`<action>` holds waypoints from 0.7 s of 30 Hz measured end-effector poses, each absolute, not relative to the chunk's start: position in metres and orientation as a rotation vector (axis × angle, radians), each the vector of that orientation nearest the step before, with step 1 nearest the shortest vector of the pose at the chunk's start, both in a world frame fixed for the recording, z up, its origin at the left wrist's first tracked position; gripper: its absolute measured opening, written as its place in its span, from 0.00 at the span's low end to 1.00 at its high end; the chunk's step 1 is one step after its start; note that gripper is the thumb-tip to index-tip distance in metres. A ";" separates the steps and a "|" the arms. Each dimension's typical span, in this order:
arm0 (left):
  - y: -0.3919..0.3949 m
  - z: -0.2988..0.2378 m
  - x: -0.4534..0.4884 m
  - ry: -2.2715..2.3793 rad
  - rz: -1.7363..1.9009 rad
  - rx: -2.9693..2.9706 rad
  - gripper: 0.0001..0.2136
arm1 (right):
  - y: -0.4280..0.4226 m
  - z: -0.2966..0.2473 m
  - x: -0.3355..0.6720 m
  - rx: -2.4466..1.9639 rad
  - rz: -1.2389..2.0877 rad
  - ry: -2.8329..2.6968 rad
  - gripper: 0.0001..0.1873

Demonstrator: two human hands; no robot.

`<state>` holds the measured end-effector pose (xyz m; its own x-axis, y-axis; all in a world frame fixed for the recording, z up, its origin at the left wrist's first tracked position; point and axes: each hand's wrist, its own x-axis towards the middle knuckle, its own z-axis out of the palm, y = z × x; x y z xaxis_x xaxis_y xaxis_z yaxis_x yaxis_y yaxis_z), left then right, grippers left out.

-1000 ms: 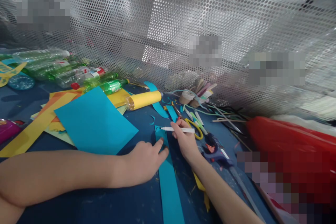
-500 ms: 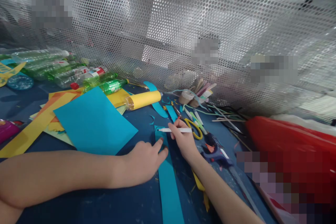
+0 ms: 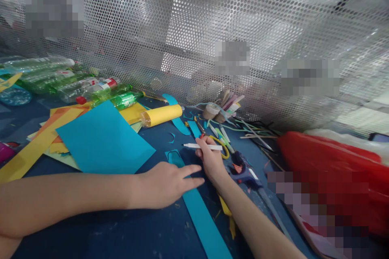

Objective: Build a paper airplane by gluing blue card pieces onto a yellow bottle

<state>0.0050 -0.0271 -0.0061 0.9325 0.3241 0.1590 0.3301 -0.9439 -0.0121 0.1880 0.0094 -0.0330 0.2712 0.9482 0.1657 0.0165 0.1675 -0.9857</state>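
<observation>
Head view: our right hand (image 3: 211, 160) grips a marker (image 3: 202, 146), tip just right of the strip (image 3: 202, 214).
Our left hand (image 3: 165, 184), unclenched with two fingers outstretched, lies across that blue strip, at the near middle of the table (image 3: 121, 234); a sheet (image 3: 106, 141) sits farther left.

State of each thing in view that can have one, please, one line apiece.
Marker: uncapped, in right grip, tip in the air.
Blue strip: marked at its far end, left grip across it.
Blue sheet: lying on other paper.
Wrapped bottle: on its side, yellow paper around it.
Green bottle: on its side.
Scissors: partly hidden, open or shut unclear.
Glue gun: lying down, on or off unclear.
</observation>
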 end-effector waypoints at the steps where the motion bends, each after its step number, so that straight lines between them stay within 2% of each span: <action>1: -0.026 -0.004 0.004 -0.447 -0.253 -3.095 0.24 | 0.009 -0.033 0.188 -1.196 0.886 -1.078 0.16; 9: -0.026 -0.001 0.004 -0.308 -0.232 -3.024 0.22 | 0.009 -0.029 0.185 -1.169 0.920 -1.037 0.17; 13: -0.026 0.007 0.004 -0.290 -0.359 -3.037 0.12 | 0.012 -0.027 0.186 -1.147 0.958 -0.983 0.18; 17: -0.028 0.030 0.003 -0.465 -0.784 -3.332 0.08 | 0.012 -0.023 0.186 -1.086 1.026 -0.832 0.17; 21: -0.025 0.039 0.004 -1.089 -1.234 -3.616 0.10 | 0.012 -0.022 0.188 -1.125 0.991 -0.788 0.18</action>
<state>0.0037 -0.0253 0.0386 0.7127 0.6470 0.2710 0.1881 -0.5485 0.8148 0.1882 0.0117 -0.0216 0.3729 0.9275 0.0255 -0.2335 0.1204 -0.9649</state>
